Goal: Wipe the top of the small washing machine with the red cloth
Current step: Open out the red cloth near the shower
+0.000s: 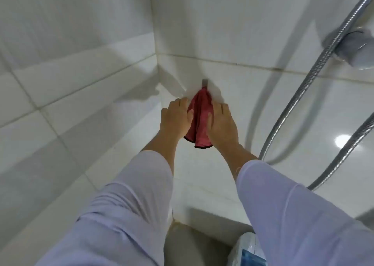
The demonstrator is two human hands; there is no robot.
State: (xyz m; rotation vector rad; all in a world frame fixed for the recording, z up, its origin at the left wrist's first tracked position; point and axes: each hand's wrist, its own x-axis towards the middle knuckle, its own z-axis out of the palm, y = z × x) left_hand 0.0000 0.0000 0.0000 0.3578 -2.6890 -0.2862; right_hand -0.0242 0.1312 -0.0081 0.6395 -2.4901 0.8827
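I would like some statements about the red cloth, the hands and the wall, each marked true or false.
1. The red cloth hangs from a small hook on the tiled wall. True.
2. Only one hand touches the cloth. False: the left hand and the right hand are both on it, one on each side.
3. A metal shower hose runs down the wall to the right of the cloth. True.
4. The cloth lies flat on top of the washing machine. False: it is on the wall, gathered into folds.
5. The sleeves are dark green. False: they are pale lilac.
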